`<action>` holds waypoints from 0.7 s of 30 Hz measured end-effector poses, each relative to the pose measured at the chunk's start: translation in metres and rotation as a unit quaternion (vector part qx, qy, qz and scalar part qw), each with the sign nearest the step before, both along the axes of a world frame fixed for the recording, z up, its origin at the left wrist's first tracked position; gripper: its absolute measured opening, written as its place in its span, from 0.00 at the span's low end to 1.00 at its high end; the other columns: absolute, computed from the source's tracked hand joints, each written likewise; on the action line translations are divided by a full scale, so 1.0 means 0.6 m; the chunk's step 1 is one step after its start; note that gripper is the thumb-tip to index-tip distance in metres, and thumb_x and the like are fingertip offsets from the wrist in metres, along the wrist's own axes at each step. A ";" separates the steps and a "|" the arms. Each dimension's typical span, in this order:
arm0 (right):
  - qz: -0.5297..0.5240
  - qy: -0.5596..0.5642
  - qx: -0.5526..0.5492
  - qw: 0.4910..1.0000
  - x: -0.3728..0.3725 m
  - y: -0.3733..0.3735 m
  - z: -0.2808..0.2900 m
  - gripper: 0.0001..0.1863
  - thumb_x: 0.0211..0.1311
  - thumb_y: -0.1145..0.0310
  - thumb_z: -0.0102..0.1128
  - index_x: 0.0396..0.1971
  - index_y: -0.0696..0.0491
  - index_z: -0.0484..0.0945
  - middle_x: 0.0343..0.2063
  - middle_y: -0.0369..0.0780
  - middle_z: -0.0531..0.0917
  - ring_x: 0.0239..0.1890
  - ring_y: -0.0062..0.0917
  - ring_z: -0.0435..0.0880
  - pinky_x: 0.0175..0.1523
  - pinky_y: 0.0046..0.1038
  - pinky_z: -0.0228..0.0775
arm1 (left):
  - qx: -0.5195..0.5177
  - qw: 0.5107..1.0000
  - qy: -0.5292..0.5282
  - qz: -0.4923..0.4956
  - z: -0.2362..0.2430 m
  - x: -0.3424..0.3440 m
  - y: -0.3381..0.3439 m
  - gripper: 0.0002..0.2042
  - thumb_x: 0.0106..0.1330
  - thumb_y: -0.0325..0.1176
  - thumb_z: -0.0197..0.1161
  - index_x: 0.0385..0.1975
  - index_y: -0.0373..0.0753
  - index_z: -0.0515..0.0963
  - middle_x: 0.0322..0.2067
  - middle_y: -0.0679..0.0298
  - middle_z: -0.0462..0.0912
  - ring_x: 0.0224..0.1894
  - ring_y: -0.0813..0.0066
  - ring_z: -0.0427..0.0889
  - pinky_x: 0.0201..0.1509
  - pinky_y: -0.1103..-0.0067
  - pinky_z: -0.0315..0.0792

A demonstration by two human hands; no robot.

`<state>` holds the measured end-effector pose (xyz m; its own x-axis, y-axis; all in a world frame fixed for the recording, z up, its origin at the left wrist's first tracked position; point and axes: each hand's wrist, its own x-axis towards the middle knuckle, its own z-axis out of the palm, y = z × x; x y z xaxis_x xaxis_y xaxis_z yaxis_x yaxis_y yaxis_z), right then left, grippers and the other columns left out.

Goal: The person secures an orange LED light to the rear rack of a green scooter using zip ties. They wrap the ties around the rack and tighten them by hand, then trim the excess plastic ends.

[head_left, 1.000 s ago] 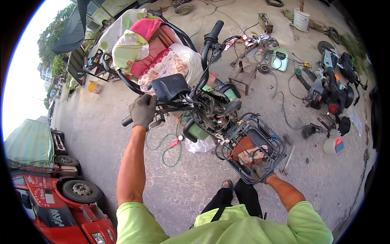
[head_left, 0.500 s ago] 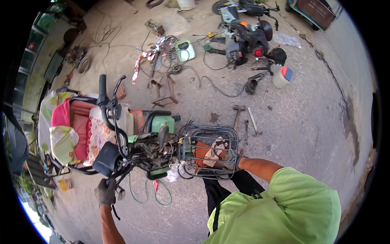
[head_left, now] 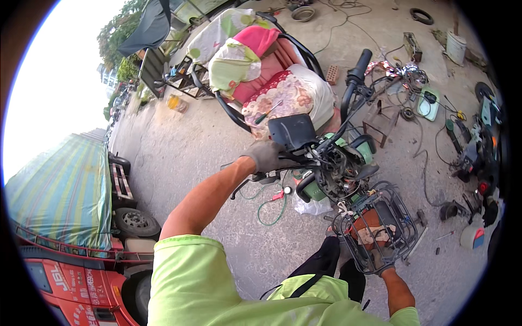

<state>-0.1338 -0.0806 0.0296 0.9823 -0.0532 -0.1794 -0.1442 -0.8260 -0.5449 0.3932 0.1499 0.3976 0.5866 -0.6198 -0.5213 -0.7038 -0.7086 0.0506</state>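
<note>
A small green scooter point(head_left: 348, 157) with stripped front wiring stands before me, a black wire basket point(head_left: 399, 217) at its front. My left hand point(head_left: 266, 156), in a grey glove, is closed around the left handlebar grip just under the black mirror point(head_left: 291, 132). My right hand point(head_left: 380, 259), also gloved, grips the near rim of the wire basket, which holds an orange rag. The right handlebar grip point(head_left: 360, 60) points up and away.
A tricycle cart point(head_left: 255, 65) piled with pink and flowered bedding stands behind the scooter. Tools, cables and a green hose point(head_left: 272, 209) litter the concrete. Motor parts point(head_left: 478, 146) lie at right. A red truck point(head_left: 65, 271) with a striped tarp is at lower left.
The view has swung back from the right, so the scooter sits centre-right again. Both hands keep their grips on the handlebar and the basket.
</note>
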 end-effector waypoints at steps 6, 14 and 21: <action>0.013 -0.017 -0.006 1.000 -0.003 -0.006 0.020 0.12 0.47 0.57 0.69 0.28 0.47 0.81 0.24 0.45 0.83 0.29 0.50 0.81 0.35 0.52 0.67 | 0.002 1.000 0.011 0.010 -0.017 -0.012 0.024 0.32 0.61 0.70 0.61 0.41 0.42 0.87 0.39 0.52 0.88 0.45 0.53 0.86 0.52 0.63 0.77; 0.029 -0.062 -0.029 0.997 -0.020 -0.018 0.003 0.12 0.49 0.57 0.68 0.29 0.47 0.80 0.24 0.45 0.82 0.28 0.49 0.81 0.34 0.51 0.69 | -0.016 1.000 0.002 0.022 -0.017 -0.015 0.013 0.33 0.65 0.67 0.58 0.39 0.38 0.87 0.36 0.49 0.87 0.44 0.50 0.85 0.52 0.62 0.77; 0.031 -0.025 -0.022 0.999 -0.033 -0.021 -0.028 0.14 0.49 0.55 0.67 0.32 0.46 0.79 0.27 0.44 0.82 0.31 0.47 0.81 0.38 0.50 0.68 | -0.005 0.999 -0.001 0.041 -0.005 -0.018 0.000 0.35 0.68 0.71 0.50 0.41 0.41 0.88 0.40 0.49 0.87 0.46 0.49 0.86 0.54 0.61 0.77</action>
<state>-0.1536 -0.0929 0.0125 0.9917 0.0007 -0.1284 -0.0657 -0.8562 -0.5124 0.3826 0.1497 0.3946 0.6369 -0.5743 -0.5143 -0.6428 -0.7639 0.0571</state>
